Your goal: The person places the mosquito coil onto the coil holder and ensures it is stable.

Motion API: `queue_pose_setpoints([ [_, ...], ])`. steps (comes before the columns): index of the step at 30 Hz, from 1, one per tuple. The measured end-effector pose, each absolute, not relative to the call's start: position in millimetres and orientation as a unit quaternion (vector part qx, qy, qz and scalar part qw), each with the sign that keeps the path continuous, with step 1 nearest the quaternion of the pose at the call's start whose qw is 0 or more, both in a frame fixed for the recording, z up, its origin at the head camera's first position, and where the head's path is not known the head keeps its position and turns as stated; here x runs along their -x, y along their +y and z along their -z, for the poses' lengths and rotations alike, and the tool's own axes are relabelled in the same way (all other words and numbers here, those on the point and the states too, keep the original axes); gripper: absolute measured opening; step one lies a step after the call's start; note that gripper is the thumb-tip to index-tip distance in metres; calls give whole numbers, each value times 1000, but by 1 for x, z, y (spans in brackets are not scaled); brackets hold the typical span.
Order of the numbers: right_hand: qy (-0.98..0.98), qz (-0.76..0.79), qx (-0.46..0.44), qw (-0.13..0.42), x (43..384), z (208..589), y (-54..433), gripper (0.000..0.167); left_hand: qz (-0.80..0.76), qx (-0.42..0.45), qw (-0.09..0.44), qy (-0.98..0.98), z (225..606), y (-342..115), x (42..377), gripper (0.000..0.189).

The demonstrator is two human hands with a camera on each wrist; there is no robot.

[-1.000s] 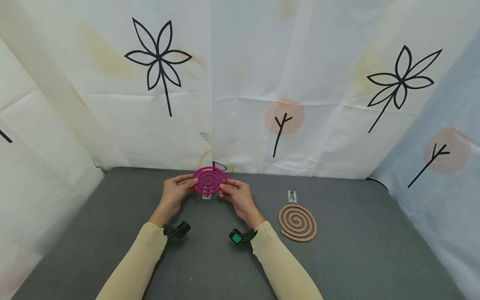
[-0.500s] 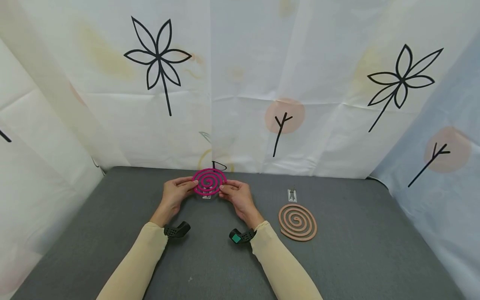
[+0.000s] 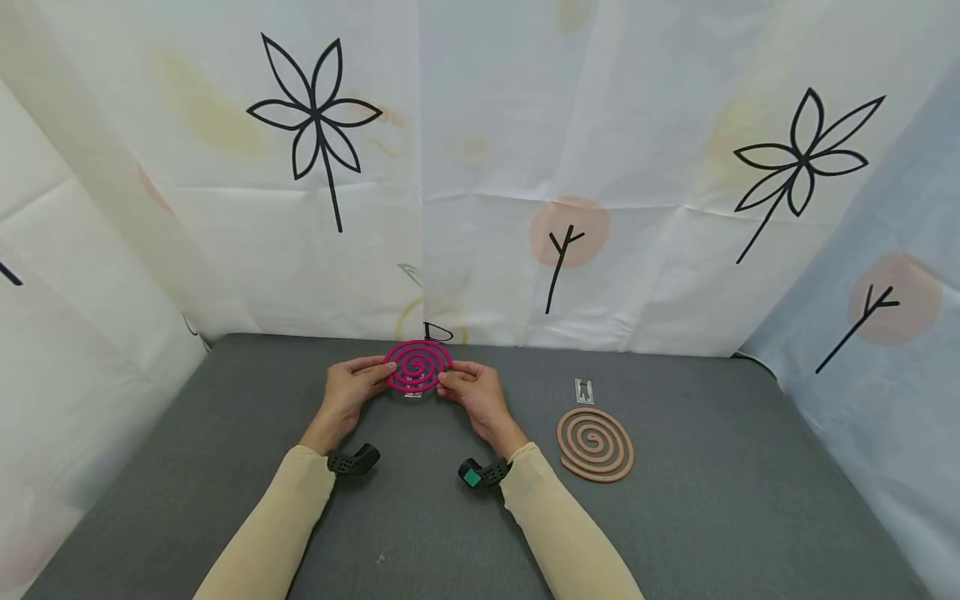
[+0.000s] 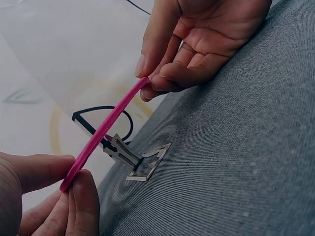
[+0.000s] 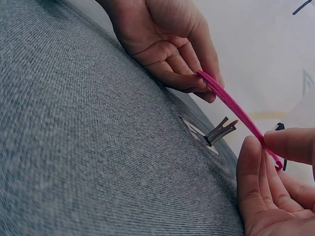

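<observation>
A pink mosquito coil (image 3: pixel 417 366) is held tilted above the far part of the table. My left hand (image 3: pixel 351 392) pinches its left edge between thumb and fingers, and my right hand (image 3: pixel 482 400) pinches the right edge. Beneath it a thin metal coil stand (image 4: pixel 150 166) sits on the table, its bent-up prongs (image 5: pixel 221 132) rising close to the coil's underside. In the left wrist view the coil (image 4: pixel 106 129) is seen edge-on and overlaps the prong tips. From the head view the coil mostly covers this stand.
To the right on the grey table (image 3: pixel 712 500) lies a brown mosquito coil (image 3: pixel 593 437). Just behind that is a second metal stand (image 3: pixel 584 392). A white patterned cloth (image 3: pixel 487 275) hangs along the table's back edge, with more cloth at both sides.
Both hands have lowered the pink coil slightly toward the stand, so it hides more of the stand in the head view. The brown coil and second stand stay put.
</observation>
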State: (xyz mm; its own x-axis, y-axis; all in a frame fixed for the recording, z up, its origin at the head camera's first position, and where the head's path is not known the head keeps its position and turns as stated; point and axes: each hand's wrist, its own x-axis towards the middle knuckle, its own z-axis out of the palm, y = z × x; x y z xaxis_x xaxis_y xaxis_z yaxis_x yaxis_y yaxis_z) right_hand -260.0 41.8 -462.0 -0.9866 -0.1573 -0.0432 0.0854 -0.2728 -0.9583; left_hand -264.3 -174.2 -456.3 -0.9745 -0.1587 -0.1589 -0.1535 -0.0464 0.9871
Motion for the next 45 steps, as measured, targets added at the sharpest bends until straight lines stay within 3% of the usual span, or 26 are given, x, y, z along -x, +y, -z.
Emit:
queue_pose_setpoints([
  [45, 612, 786, 30, 89, 259, 460, 43, 39, 701, -112, 5, -705, 457, -174, 264, 45],
])
